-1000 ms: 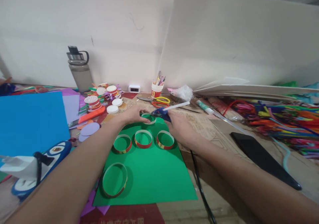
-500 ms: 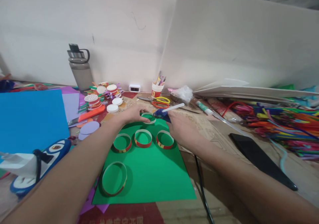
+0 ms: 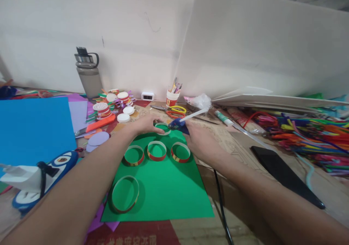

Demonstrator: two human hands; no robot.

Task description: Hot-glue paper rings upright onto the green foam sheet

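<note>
Five shallow paper rings stand on a green sheet (image 3: 169,194) in the head view. The far ring (image 3: 167,133) is at the fingers of the left hand (image 3: 145,125): thumb and forefinger are parted around its left side, thumb on the near side; whether they press on its wall, cannot tell. Right hand (image 3: 200,137): fingers wrapped round a blue glue gun (image 3: 177,124), its nozzle pointing left, just beside the right edge of the far ring; contact not resolvable. A white glue stick (image 3: 195,114) juts from the gun, up and to the right, above the right fingers. Nearer the wearer than both sets of fingers, three rings form a row: left ring (image 3: 135,163), middle ring (image 3: 157,158), right ring (image 3: 181,160), the last close to the right hand. The near ring (image 3: 123,211) sits well apart from the fingers, by the sheet's near left corner. Beyond the fingertips: scissors (image 3: 178,109) with yellow and orange handles, then a cup of pens (image 3: 171,101). Left of the left fingers: two white discs (image 3: 123,118), an orange craft knife (image 3: 100,123). Right of the right fingers, toward the wearer: black phone (image 3: 285,176), lying flat.
</note>
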